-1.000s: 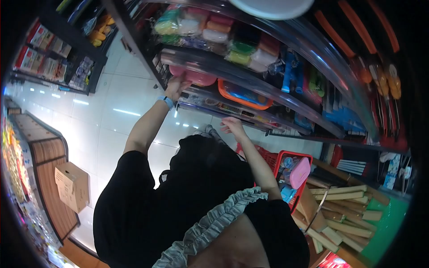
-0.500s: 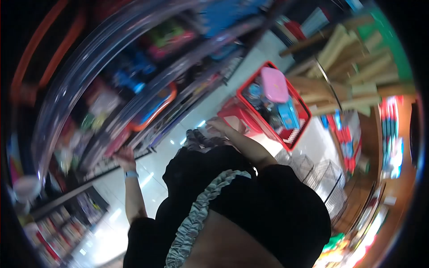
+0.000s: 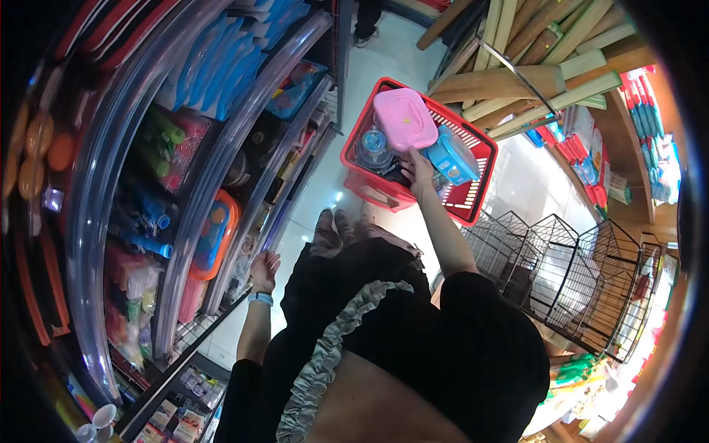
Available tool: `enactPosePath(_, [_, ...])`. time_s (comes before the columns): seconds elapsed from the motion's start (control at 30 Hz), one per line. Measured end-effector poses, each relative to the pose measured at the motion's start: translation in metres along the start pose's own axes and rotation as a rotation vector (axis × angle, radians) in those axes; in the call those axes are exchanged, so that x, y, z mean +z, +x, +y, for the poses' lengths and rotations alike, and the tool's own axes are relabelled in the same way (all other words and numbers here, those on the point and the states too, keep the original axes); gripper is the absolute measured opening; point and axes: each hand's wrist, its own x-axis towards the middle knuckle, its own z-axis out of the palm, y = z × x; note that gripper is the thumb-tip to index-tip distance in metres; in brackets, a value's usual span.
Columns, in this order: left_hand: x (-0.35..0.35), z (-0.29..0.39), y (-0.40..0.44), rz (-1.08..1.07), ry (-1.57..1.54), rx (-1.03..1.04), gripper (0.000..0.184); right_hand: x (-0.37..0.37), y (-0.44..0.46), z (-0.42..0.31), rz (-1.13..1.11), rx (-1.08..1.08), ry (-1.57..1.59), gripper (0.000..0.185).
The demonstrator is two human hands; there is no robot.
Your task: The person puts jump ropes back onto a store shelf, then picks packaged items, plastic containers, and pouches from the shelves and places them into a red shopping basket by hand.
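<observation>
Inside the red basket (image 3: 380, 193), at the side nearest the shelf, we see the pink lidded box (image 3: 406, 119), lying tilted over other goods. Our right hand (image 3: 419, 170) has its fingers loosely apart, tips at the box's near edge; whether they grip it we cannot tell. Beside it sit a blue box (image 3: 452, 157) and a clear container (image 3: 374, 140) with a blue top. The pink box and our hand hide part of what lies beneath, and the darker things there are hard to make out. The basket's far-right slatted end shows bare space. Our left hand (image 3: 264, 272) is open, fingers slightly curled, gripping nothing we can see, near the shelf (image 3: 255, 111), where an orange-rimmed container (image 3: 216, 235) stands. Open floor (image 3: 314, 177) runs between shelf and basket; wire racks (image 3: 569, 269) crowd the right
</observation>
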Motion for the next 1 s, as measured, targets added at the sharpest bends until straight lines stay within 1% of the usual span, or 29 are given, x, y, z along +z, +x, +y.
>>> enactPosePath(0.07, [0.030, 0.009, -0.002, -0.007, 0.051, -0.013, 0.023, -0.003, 0.016, -0.005, 0.039, 0.026, -0.063, 0.046])
enactPosePath(0.13, [0.054, 0.016, -0.008, -0.016, 0.072, -0.018, 0.025, -0.002, 0.031, -0.006, 0.021, 0.076, -0.064, 0.048])
enactPosePath(0.27, [0.079, 0.015, -0.010, -0.052, 0.036, -0.028, 0.023, 0.007, 0.045, -0.010, 0.046, 0.139, -0.070, 0.046])
enactPosePath(0.37, [0.095, 0.016, -0.017, -0.067, 0.053, -0.022, 0.021, 0.006, 0.060, -0.007, 0.040, 0.130, -0.009, 0.044])
enactPosePath(0.47, [0.116, 0.025, -0.027, -0.078, 0.097, -0.003, 0.019, -0.005, 0.052, -0.021, -0.035, 0.111, -0.033, 0.040])
enactPosePath(0.57, [0.131, 0.033, -0.029, -0.146, 0.137, 0.052, 0.018, -0.024, 0.047, -0.028, -0.099, 0.007, -0.156, 0.035])
enactPosePath(0.7, [0.157, 0.053, -0.037, -0.276, 0.192, 0.148, 0.024, -0.031, 0.010, -0.056, -0.267, -0.075, -0.211, 0.032])
enactPosePath(0.77, [0.171, 0.065, -0.046, -0.334, 0.204, 0.193, 0.031, -0.024, -0.013, -0.070, -0.377, -0.102, -0.215, 0.032])
enactPosePath(0.8, [0.178, 0.070, -0.050, -0.361, 0.210, 0.217, 0.035, -0.019, -0.022, -0.074, -0.428, -0.132, -0.263, 0.035])
enactPosePath(0.9, [0.190, 0.084, -0.065, -0.412, 0.318, 0.372, 0.048, 0.000, -0.049, -0.079, -0.598, -0.158, -0.316, 0.036])
enactPosePath(0.93, [0.191, 0.088, -0.069, -0.419, 0.361, 0.432, 0.053, 0.011, -0.063, -0.079, -0.640, -0.147, -0.247, 0.032])
enactPosePath(1.0, [0.188, 0.093, -0.076, -0.406, 0.438, 0.557, 0.062, 0.026, -0.082, -0.073, -0.734, -0.141, -0.261, 0.033])
